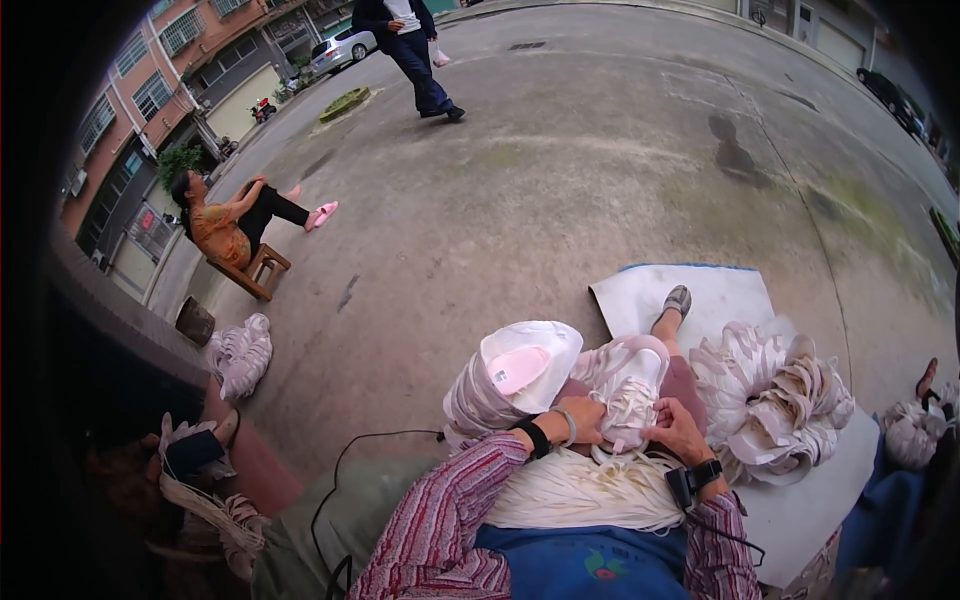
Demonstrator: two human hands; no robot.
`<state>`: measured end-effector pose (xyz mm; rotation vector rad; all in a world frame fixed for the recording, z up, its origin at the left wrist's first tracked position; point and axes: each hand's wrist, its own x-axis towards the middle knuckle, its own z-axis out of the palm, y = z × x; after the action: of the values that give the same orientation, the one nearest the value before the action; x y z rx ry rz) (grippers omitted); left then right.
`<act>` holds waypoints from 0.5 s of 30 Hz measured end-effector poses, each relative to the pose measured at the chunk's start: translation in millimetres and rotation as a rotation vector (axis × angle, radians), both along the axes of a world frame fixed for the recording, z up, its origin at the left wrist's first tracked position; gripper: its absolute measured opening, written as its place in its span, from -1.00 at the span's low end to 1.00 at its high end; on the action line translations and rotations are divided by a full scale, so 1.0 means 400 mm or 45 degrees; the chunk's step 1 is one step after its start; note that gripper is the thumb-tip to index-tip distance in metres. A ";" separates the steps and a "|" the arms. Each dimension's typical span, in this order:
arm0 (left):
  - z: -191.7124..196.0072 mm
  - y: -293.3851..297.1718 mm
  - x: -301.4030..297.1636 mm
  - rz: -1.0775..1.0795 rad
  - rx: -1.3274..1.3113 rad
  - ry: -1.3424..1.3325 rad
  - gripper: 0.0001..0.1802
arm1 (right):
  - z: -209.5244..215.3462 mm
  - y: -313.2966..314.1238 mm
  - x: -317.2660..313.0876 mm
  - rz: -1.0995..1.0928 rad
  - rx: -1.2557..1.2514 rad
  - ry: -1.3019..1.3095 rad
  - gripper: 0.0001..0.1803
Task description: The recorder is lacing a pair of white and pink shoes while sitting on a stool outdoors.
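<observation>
A white and pale pink shoe upper (632,385) lies over my lap, its toe pointing away from me and white lace crossing its front. My left hand (582,420) closes on its near left side. At the near right side, the fingers of my right hand (676,430) pinch its edge; whether a lace end is between them is too small to tell. Below both hands a thick bundle of loose cream shoelaces (585,490) spreads over my blue apron (590,555). Left of the upper stands a nested stack of similar uppers (475,400), a pink insole (520,370) showing on top.
To my right, a big pile of shoe uppers (770,400) rests on a white sheet (690,295). More uppers (240,355) lie at the left. A person sits on a wooden stool (255,270); another walks farther off. A black cable (385,434) runs beside my left arm.
</observation>
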<state>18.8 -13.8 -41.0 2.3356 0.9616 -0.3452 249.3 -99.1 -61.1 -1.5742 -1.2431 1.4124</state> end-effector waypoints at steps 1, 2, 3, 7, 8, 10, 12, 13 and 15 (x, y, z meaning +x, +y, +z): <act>0.000 0.000 0.001 0.003 0.007 0.014 -0.57 | 0.001 -0.001 0.000 -0.004 -0.003 0.016 -0.42; 0.000 -0.001 0.001 0.001 0.004 0.015 -0.57 | 0.002 0.000 -0.001 -0.005 -0.006 0.017 -0.42; 0.000 -0.001 0.001 0.004 0.006 0.019 -0.57 | 0.002 0.000 -0.002 -0.005 -0.004 0.017 -0.42; -0.004 0.001 0.000 0.004 0.018 0.006 -0.57 | -0.001 0.002 0.001 -0.007 -0.005 0.016 -0.41; -0.006 0.001 0.000 0.003 0.015 0.005 -0.57 | -0.003 0.002 0.002 -0.008 -0.009 0.015 -0.41; -0.007 0.002 -0.001 -0.011 0.022 0.011 -0.57 | -0.005 0.003 0.001 -0.001 -0.002 0.020 -0.41; -0.007 0.000 -0.004 0.000 0.020 0.011 -0.56 | -0.003 0.004 0.000 0.000 -0.010 0.021 -0.40; -0.008 0.000 -0.003 0.007 0.022 0.011 -0.56 | -0.005 0.003 0.002 -0.004 -0.014 0.023 -0.40; -0.008 0.002 0.001 0.001 0.015 0.010 -0.56 | -0.009 0.003 0.005 -0.004 -0.019 0.019 -0.40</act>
<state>19.2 -12.9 -44.2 2.3462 0.9704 -0.3494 251.1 -97.9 -64.8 -1.5718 -1.2239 1.4322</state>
